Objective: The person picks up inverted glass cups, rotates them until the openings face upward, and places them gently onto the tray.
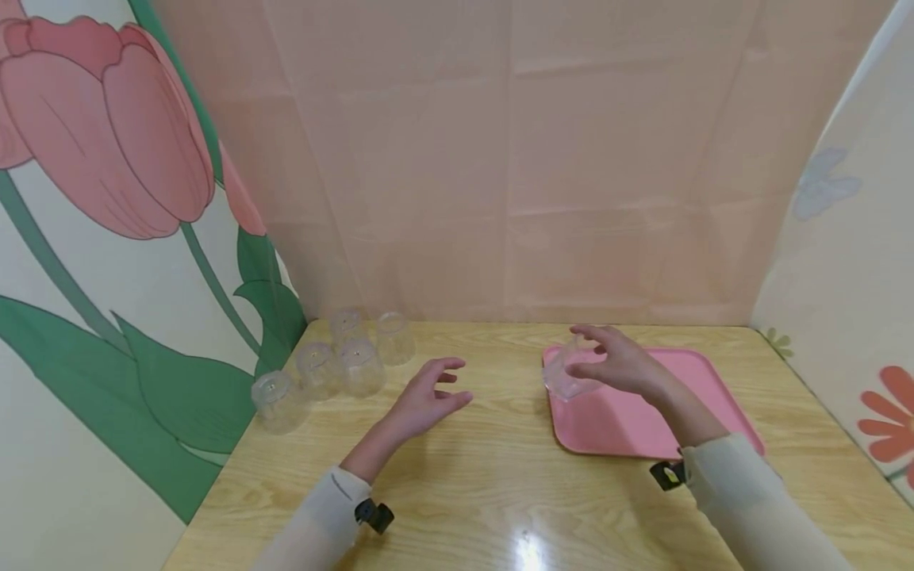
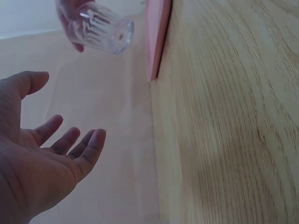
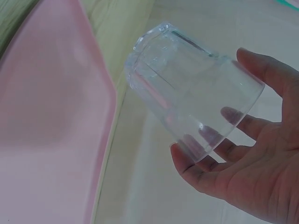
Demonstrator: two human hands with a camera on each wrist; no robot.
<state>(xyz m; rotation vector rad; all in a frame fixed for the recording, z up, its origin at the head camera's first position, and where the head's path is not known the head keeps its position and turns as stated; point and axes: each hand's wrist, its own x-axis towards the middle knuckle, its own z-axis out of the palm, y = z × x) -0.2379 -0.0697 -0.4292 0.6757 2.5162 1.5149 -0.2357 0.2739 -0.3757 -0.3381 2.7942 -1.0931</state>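
Note:
In my right hand (image 1: pixel 617 363) I hold a clear plastic cup (image 3: pixel 187 93) by its rim end, thumb on one side and fingers on the other. The cup is tilted, its base pointing down and away from the palm, above the left part of a pink tray (image 1: pixel 643 420). My left hand (image 1: pixel 424 400) hovers over the table with fingers apart and loosely bent, holding nothing. To its left stand several clear cups (image 1: pixel 362 369), upside down as far as the head view shows.
The wooden table (image 1: pixel 457 492) ends at a pinkish cloth backdrop (image 1: pixel 514 174). A tulip-printed panel (image 1: pixel 121 143) borders the left side, and a flower-printed panel (image 1: pixel 850 262) the right. One cup (image 1: pixel 278 400) stands close to the table's left edge.

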